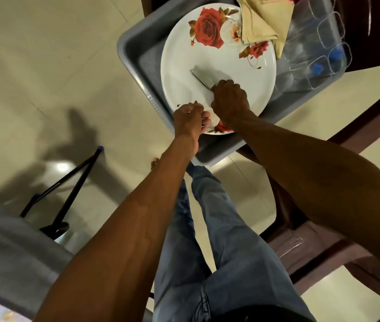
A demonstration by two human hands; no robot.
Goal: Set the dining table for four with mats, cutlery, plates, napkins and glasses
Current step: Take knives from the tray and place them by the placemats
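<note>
**Both hands in the tray, cutlery coming off the plate**

So from where I'm standing: there's a grey tray sitting on a dark chair, and a big white plate with red roses printed on it lies flat inside the tray. The person's right hand is over the plate's near half, fingers curled tight round the handles of some steel cutlery. The metal ends stick out past the knuckles and lie on or just above the plate, can't tell which. Looks like a few pieces bunched together, but it's too blurry to count or say spoon vs knife.

The left hand is at the plate's near rim, fingers curled, seemingly pinching the edge. The two hands are practically touching.

A folded tan napkin rests partly on the far side of the plate, something pink behind it. Clear glasses lie on their sides in the tray to the right of the plate, a couple showing blue spots.

Cream tiled floor underneath, jeans in view, and a black stand off to the left.
</note>
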